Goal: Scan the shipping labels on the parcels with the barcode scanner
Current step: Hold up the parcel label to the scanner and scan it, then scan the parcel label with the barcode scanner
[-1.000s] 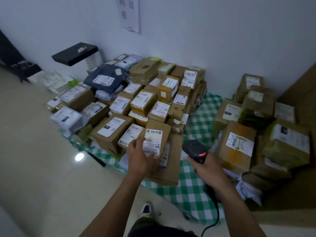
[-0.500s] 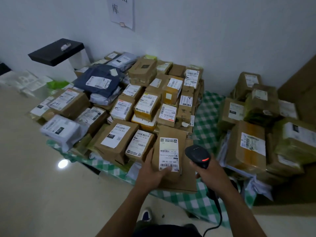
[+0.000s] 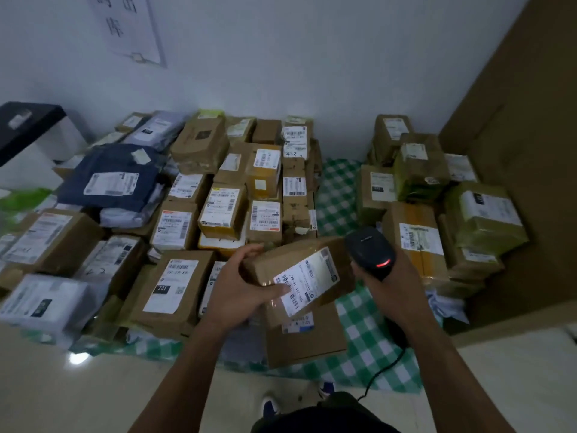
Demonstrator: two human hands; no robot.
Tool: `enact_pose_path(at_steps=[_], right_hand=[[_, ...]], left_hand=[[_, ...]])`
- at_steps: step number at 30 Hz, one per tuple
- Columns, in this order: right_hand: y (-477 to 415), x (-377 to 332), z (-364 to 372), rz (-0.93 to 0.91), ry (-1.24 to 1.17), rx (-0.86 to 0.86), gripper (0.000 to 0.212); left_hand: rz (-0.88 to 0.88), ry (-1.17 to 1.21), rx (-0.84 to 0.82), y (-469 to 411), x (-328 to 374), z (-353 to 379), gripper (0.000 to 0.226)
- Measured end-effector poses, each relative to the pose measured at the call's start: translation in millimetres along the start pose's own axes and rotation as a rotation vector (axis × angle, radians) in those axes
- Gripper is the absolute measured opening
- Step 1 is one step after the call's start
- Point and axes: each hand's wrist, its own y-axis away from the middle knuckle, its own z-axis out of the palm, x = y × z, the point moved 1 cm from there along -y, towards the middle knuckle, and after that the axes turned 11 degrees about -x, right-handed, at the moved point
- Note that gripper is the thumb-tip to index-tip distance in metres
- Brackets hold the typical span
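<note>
I see a green checked cloth (image 3: 337,195) carrying two heaps of parcels: the bigger heap (image 3: 175,285) on the left, the smaller heap (image 3: 418,245) on the right. My left hand (image 3: 240,292) grips a brown box (image 3: 281,264), held tilted over the left heap's near edge. My right hand (image 3: 393,292) is wrapped round the black scanner (image 3: 370,251), just right of the box, with a red light glowing. The box's label (image 3: 307,281) faces up under my thumb.

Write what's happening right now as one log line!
left hand: holds parcel | right hand: grips barcode scanner | label: faces up
</note>
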Motion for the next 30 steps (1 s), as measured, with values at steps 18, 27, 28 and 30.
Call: enact_pose_path(at_steps=[18, 27, 28, 30], right_hand=[[-49, 25, -85, -0.068, -0.277, -0.657, 0.070], [-69, 38, -72, 0.057, -0.530, -0.331, 0.047], [-71, 38, -71, 0.059, -0.527, -0.325, 0.047], [-75, 42, -71, 0.053, -0.480, -0.341, 0.052]], left_hand=[[0.120, -0.095, -0.524, -101, 105, 35, 0.076], [0.018, 0.341, -0.067, -88, 51, 108, 0.081], [-0.010, 0.389, -0.121, -84, 48, 115, 0.086], [-0.018, 0.428, -0.163, -81, 40, 121, 0.097]])
